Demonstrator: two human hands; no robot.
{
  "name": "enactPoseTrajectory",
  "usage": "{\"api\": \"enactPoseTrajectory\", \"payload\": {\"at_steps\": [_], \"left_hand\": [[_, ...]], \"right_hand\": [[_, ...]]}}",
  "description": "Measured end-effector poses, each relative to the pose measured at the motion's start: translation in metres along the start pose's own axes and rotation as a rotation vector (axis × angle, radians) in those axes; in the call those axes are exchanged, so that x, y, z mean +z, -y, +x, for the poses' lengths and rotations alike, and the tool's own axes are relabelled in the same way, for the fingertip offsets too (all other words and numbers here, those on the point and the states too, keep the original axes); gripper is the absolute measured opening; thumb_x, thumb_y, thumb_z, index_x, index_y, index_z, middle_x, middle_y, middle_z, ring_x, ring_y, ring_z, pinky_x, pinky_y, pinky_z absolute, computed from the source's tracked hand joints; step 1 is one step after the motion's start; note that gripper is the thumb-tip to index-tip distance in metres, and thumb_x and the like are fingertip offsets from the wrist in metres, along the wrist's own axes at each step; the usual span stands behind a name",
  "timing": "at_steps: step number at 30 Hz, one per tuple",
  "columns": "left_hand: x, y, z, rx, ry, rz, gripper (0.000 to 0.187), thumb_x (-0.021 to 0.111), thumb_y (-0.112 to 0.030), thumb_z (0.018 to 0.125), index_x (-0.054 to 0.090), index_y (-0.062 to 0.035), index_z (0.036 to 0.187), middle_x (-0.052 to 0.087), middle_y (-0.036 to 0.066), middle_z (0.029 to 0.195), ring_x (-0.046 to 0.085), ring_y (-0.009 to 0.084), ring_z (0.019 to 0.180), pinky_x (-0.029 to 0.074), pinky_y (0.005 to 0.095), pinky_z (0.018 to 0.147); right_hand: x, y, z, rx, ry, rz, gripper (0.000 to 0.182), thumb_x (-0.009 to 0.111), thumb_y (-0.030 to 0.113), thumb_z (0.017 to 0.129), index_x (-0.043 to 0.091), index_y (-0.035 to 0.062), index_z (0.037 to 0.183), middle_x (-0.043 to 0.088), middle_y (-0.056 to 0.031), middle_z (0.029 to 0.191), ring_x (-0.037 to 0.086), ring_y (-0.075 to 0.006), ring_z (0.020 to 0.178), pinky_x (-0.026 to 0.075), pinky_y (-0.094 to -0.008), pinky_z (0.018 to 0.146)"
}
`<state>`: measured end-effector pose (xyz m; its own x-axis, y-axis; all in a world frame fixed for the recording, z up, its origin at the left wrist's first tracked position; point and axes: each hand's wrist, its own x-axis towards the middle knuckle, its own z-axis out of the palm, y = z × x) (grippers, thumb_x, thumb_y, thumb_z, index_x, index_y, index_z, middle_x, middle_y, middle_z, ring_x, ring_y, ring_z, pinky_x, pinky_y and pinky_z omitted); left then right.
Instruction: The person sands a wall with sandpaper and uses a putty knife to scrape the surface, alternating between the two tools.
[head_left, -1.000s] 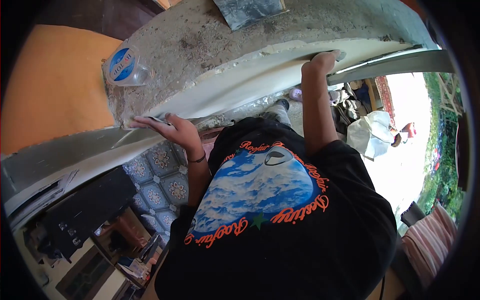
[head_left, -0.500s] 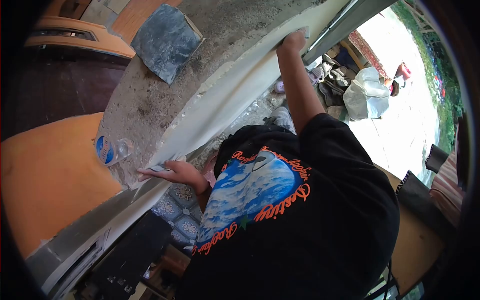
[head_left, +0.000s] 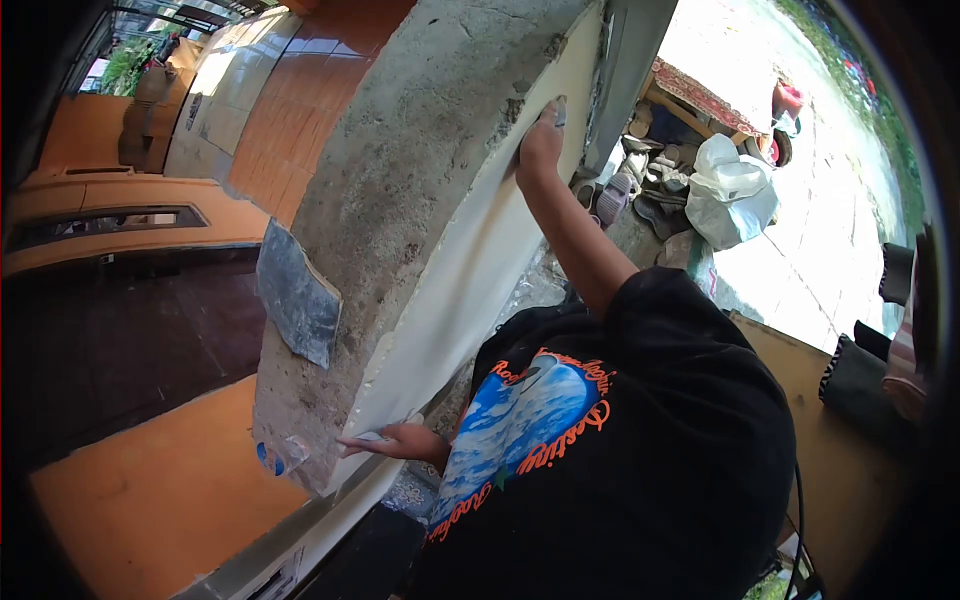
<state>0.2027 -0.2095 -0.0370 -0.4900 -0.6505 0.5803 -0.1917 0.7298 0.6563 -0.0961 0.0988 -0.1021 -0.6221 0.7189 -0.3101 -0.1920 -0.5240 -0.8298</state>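
Observation:
My right hand [head_left: 541, 145] reaches far up the pale, smooth face [head_left: 470, 270] of a low wall. Its fingers are bent at the wall's edge, with a small grey patch at the fingertips. My left hand [head_left: 405, 441] is at the lower end of the same face, fingers pressed together along the edge. A thin light-grey thing shows at them, too small to name. On the rough concrete top [head_left: 385, 190] lies a dark grey slab piece [head_left: 297, 293] with a broken edge. A clear plastic cup [head_left: 287, 455] with a blue label lies near the left end.
Beyond the wall are an orange surface [head_left: 190, 500] and a dark brown panel [head_left: 130, 320]. To the right, several shoes [head_left: 655, 185] lie by a white plastic bag [head_left: 732, 195] and a patterned red rug [head_left: 705, 98]. A grey post [head_left: 630, 70] stands beside my right hand.
The view has turned and shifted, so the wall runs more steeply and more of the tiled floor behind shows. Both hands keep about the same places at the wall's two ends.

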Motion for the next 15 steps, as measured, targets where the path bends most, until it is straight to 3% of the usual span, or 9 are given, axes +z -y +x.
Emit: {"api": "enactPoseTrajectory", "payload": {"at_steps": [2, 4, 6, 7, 8, 10, 12, 13, 15], "left_hand": [[0.014, -0.027, -0.002, -0.081, -0.004, -0.002, 0.072, 0.027, 0.014, 0.078, 0.014, -0.0121, 0.145, -0.006, 0.024, 0.148, -0.004, 0.0282, 0.138, 0.015, 0.0308, 0.107], [0.023, -0.052, 0.001, -0.252, -0.024, 0.004, 0.074, 0.027, 0.014, 0.079, 0.012, -0.0161, 0.145, -0.005, 0.022, 0.148, 0.0, 0.0281, 0.138, 0.018, 0.0311, 0.107], [0.032, -0.054, 0.004, -0.2, -0.05, 0.042, 0.071, 0.029, 0.007, 0.081, 0.013, -0.0181, 0.145, -0.007, 0.027, 0.146, 0.007, 0.0309, 0.137, 0.02, 0.0319, 0.107], [0.031, -0.048, 0.005, -0.258, -0.054, 0.09, 0.074, 0.029, 0.01, 0.081, 0.009, -0.021, 0.145, -0.006, 0.022, 0.148, 0.014, 0.028, 0.136, 0.024, 0.0319, 0.105], [0.03, -0.046, 0.005, -0.317, -0.053, 0.134, 0.077, 0.029, 0.012, 0.082, 0.004, -0.0239, 0.145, -0.005, 0.017, 0.15, 0.021, 0.0251, 0.135, 0.028, 0.0319, 0.104], [0.037, -0.05, 0.006, -0.326, -0.098, 0.035, 0.079, 0.03, 0.013, 0.082, 0.001, -0.0244, 0.145, -0.004, 0.016, 0.15, 0.032, 0.0255, 0.13, 0.035, 0.0315, 0.1], [0.034, -0.045, 0.012, -0.362, -0.071, 0.039, 0.078, 0.032, 0.013, 0.082, 0.001, -0.022, 0.145, -0.003, 0.019, 0.149, 0.04, 0.026, 0.123, 0.04, 0.0303, 0.097], [0.033, -0.033, 0.014, -0.357, -0.053, 0.207, 0.077, 0.033, 0.012, 0.082, 0.001, -0.0198, 0.144, -0.003, 0.022, 0.148, 0.04, 0.0267, 0.122, 0.04, 0.0303, 0.097], [0.022, -0.023, 0.021, -0.313, 0.133, 0.55, 0.073, 0.033, 0.01, 0.082, 0.001, -0.0135, 0.143, -0.006, 0.032, 0.144, 0.035, 0.0305, 0.125, 0.038, 0.0314, 0.097]], "right_hand": [[0.016, 0.036, -0.036, -0.336, -0.043, -0.196, 0.048, 0.03, 0.025, 0.098, 0.027, -0.0025, 0.136, 0.033, -0.0157, 0.14, 0.032, -0.0281, 0.129, 0.023, -0.0347, 0.107], [-0.002, -0.004, 0.022, -0.316, -0.025, -0.082, 0.048, 0.031, 0.026, 0.098, 0.027, -0.0017, 0.137, 0.032, -0.0154, 0.141, 0.03, -0.0268, 0.131, 0.022, -0.0346, 0.107], [-0.016, -0.008, 0.075, 0.106, 0.043, 0.228, 0.048, 0.032, 0.026, 0.098, 0.027, -0.0019, 0.137, 0.027, -0.0147, 0.143, 0.021, -0.0248, 0.135, 0.017, -0.0335, 0.109], [-0.022, 0.015, 0.076, 0.465, -0.014, 0.548, 0.049, 0.032, 0.027, 0.098, 0.027, -0.0004, 0.138, 0.023, -0.0149, 0.146, 0.016, -0.0251, 0.137, 0.013, -0.0333, 0.11], [-0.025, 0.01, 0.074, 0.459, -0.031, 0.56, 0.049, 0.032, 0.027, 0.098, 0.027, -0.0004, 0.138, 0.023, -0.0149, 0.146, 0.016, -0.0251, 0.137, 0.013, -0.0333, 0.11], [-0.014, 0.001, 0.087, 0.157, -0.075, -0.053, 0.05, 0.03, 0.029, 0.098, 0.025, 0.0016, 0.139, 0.021, -0.0162, 0.146, 0.017, -0.0267, 0.136, 0.014, -0.034, 0.11], [0.008, 0.048, 0.03, -0.292, -0.024, -0.348, 0.05, 0.029, 0.029, 0.098, 0.024, 0.0034, 0.14, 0.019, -0.0163, 0.147, 0.015, -0.0278, 0.137, 0.014, -0.034, 0.11], [0.005, 0.048, 0.034, -0.408, -0.041, -0.309, 0.049, 0.029, 0.03, 0.098, 0.026, 0.003, 0.139, 0.021, -0.0155, 0.146, 0.016, -0.0276, 0.137, 0.014, -0.0334, 0.11], [-0.015, 0.009, 0.081, -0.263, -0.073, -0.125, 0.049, 0.03, 0.03, 0.098, 0.027, 0.0015, 0.138, 0.028, -0.0142, 0.142, 0.025, -0.0257, 0.131, 0.02, -0.0325, 0.107]]}}
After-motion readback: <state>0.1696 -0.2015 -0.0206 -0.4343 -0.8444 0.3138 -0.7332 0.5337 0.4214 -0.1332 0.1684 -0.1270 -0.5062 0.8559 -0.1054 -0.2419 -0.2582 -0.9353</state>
